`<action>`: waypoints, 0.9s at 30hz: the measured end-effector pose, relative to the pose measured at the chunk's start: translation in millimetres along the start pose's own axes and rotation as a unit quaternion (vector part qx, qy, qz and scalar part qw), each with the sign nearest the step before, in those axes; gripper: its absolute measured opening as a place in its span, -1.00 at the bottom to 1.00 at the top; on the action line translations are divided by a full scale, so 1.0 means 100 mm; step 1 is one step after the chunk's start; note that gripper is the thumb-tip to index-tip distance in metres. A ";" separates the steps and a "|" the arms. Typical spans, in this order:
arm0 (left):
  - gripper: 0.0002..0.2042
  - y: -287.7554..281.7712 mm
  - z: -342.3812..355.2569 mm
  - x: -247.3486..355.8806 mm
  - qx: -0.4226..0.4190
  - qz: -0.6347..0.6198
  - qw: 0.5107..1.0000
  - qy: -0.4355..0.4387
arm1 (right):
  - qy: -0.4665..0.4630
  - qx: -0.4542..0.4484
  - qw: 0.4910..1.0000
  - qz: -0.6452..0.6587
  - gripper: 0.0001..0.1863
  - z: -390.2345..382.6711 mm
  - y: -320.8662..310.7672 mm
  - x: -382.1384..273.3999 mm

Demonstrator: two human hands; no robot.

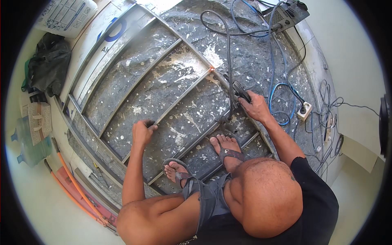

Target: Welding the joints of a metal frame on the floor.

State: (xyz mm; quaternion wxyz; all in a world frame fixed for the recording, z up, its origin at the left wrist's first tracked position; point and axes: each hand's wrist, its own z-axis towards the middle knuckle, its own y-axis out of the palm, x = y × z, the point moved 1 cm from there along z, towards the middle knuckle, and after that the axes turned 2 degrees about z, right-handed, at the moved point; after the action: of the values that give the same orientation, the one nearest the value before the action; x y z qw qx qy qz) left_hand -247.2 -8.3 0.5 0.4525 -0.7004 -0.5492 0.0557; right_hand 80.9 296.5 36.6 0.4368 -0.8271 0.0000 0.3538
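A welded frame of thin metal bars (161,61) lies over the paint-spattered dark sheet in front of me. My left hand (143,132) is closed round one of its crossbars (179,98), towards that bar's near left end. In my right hand (257,107) is a black welding electrode holder (241,90), with a thick dark cable by it. An orange glow (211,69) shows where the crossbar meets the frame's far right side bar, a short way beyond the holder. I cannot make out the electrode against the bar.
A welding machine (288,16) stands at the back right, with cables running to a white socket block (304,111). My sandalled feet (228,151) are among the near bars. Bolt cutters with orange handles (77,185), a water jug (30,141) and a dark bag (48,65) are at the left.
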 end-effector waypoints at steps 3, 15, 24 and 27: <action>-0.71 0.00 0.00 0.02 -0.003 0.006 1.000 -0.011 | 0.022 -0.006 1.000 0.010 -0.60 0.00 0.01 -0.02; -0.71 -0.03 -0.03 0.07 0.006 -0.001 1.000 -0.002 | 0.019 -0.011 0.999 0.029 -0.60 0.00 0.02 0.02; -0.71 -0.01 -0.01 0.00 0.005 -0.012 1.000 0.008 | 0.005 0.020 1.000 0.023 -0.62 0.03 0.00 -0.01; -0.71 0.00 0.01 -0.02 0.004 -0.005 1.000 0.008 | 0.008 0.013 1.000 0.014 -0.62 0.06 -0.02 -0.02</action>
State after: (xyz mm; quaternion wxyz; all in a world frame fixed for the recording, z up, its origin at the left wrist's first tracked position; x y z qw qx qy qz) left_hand -248.4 -9.2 -1.4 0.4601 -0.6959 -0.5491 0.0498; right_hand 76.8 301.2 36.8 0.4428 -0.8239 0.0203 0.3533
